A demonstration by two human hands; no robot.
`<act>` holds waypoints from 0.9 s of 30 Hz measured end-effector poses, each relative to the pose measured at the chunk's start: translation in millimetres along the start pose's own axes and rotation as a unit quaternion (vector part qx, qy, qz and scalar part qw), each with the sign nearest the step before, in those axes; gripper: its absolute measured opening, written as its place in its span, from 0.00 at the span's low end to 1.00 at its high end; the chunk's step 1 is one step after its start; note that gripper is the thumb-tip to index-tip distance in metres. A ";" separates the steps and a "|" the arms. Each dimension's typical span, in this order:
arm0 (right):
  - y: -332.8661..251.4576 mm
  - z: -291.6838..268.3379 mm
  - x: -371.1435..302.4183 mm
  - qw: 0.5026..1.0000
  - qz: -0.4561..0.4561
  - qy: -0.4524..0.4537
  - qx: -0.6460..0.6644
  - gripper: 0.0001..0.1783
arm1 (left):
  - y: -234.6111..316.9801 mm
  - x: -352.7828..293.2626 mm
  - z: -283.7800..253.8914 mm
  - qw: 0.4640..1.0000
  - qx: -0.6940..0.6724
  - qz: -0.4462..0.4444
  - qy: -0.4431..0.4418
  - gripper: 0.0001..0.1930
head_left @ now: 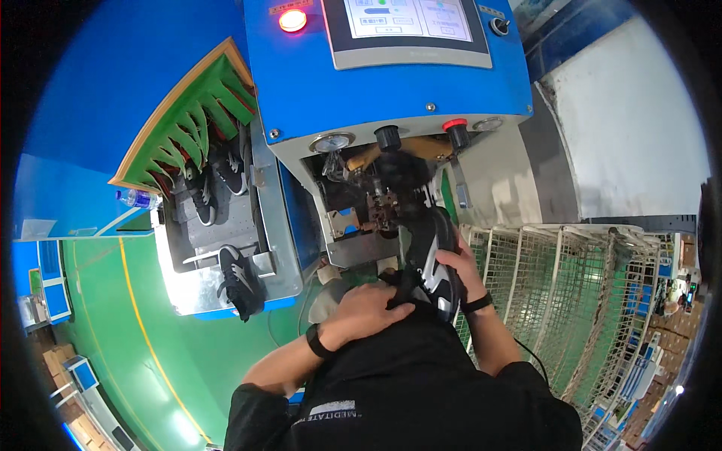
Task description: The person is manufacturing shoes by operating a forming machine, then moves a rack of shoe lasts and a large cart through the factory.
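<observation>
A black sneaker (432,259) with white and grey side stripes is held below the blue machine's working head (382,207). One end of it points toward me; its far end is close to the metal parts, though contact there is hard to make out. My right hand (462,269) is closed around the sneaker's right side, thumb across the upper. Near my apron, my left hand (368,312) has its fingers curled at a dark piece (406,288) beside the shoe. Whether that piece belongs to the sneaker is unclear, as black fabric blends with it.
On the left, a conveyor (226,214) with a green strip curtain (192,131) carries several black sneakers, one sneaker (237,282) at its near end. The machine has a screen (406,21), a lit red lamp (293,20) and a red-collared button (456,131). A wire cage rack (541,293) stands right.
</observation>
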State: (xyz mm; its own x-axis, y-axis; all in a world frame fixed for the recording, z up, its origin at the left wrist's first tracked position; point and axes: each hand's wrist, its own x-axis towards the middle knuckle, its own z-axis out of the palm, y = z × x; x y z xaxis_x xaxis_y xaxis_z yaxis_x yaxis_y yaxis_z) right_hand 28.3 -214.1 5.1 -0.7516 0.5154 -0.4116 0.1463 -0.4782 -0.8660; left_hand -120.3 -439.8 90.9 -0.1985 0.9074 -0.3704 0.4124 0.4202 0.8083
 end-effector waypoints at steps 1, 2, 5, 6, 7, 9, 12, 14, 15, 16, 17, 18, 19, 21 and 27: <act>-7.9 1.6 4.0 1.000 0.000 -0.001 -0.003 0.48 | -8.0 5.6 8.3 0.999 0.015 -0.024 0.016 0.31; -20.5 8.4 7.1 0.996 -0.031 -0.006 -0.085 0.49 | -14.3 11.4 9.4 0.999 0.013 -0.025 0.020 0.31; -54.4 36.9 14.9 0.979 -0.097 -0.017 -0.177 0.50 | -26.9 28.1 2.8 0.992 -0.103 -0.069 -0.015 0.30; -59.7 41.5 17.9 0.975 -0.111 -0.008 -0.194 0.50 | -29.2 33.0 -2.3 0.985 -0.147 -0.091 0.001 0.30; -64.2 44.8 22.7 0.969 -0.127 0.000 -0.212 0.50 | -32.1 37.6 -4.5 0.975 -0.190 -0.112 0.017 0.31; -70.9 55.0 34.8 0.950 -0.169 -0.004 -0.262 0.49 | -68.4 56.4 16.8 0.968 -0.231 -0.092 0.042 0.32; -74.3 70.2 49.3 0.843 -0.273 0.011 -0.464 0.49 | -99.4 78.7 30.9 0.966 -0.246 -0.068 0.052 0.33; -73.5 92.4 54.6 0.837 -0.193 0.014 -0.512 0.48 | -107.4 89.0 33.1 0.972 -0.210 -0.100 0.031 0.34; -72.2 100.4 56.8 0.825 -0.108 0.021 -0.554 0.47 | -108.5 90.4 31.6 0.972 -0.211 -0.100 0.035 0.34; -51.8 92.3 66.1 0.744 -0.203 0.031 -0.636 0.47 | -103.3 90.5 27.3 0.968 -0.216 -0.127 0.008 0.33; -45.5 96.9 72.4 0.743 -0.206 0.028 -0.636 0.47 | -102.3 89.0 22.6 0.963 -0.221 -0.157 -0.016 0.32; -40.5 102.9 78.6 0.717 -0.206 0.052 -0.663 0.47 | -114.7 90.5 36.0 0.962 -0.221 -0.159 -0.012 0.32; -38.5 111.5 83.6 0.690 -0.208 0.075 -0.689 0.47 | -137.0 91.2 61.9 0.926 -0.353 -0.125 0.052 0.30; -51.7 118.2 96.9 0.717 -0.164 0.039 -0.676 0.48 | -146.8 88.5 63.9 0.868 -0.474 -0.088 0.120 0.29; -44.0 121.8 95.8 0.677 -0.156 0.066 -0.716 0.51 | -158.4 45.9 37.2 0.957 -0.209 -0.123 0.158 0.22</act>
State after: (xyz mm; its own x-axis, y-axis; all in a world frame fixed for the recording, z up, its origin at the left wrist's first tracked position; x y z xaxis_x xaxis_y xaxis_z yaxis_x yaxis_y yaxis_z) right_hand -128.5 -230.3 38.4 -0.8397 0.5363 -0.0856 0.5381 0.8004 -0.2641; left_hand -161.7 -464.5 -71.1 -0.5306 0.7064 -0.4685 -0.0592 0.5206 0.8518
